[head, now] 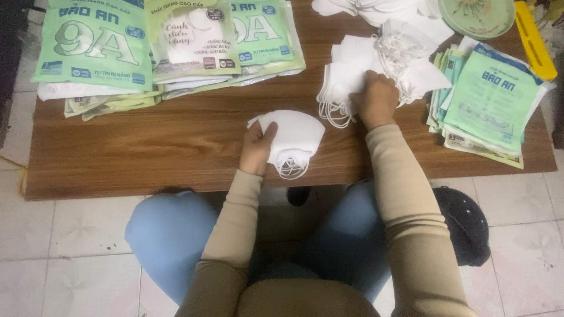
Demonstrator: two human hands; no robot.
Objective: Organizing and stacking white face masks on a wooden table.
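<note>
Left hand [256, 148] grips a small stack of white face masks [294, 136] on the wooden table [147, 147]. Right hand [375, 98] closes on the loose mask pile [352, 70]; green packets [490, 97] just right.

You sit at a small home packing workplace: a low wooden table [147, 147] on tiled floor [76, 235], stacked green bags [94, 47] and loose white masks [358, 70]
</note>
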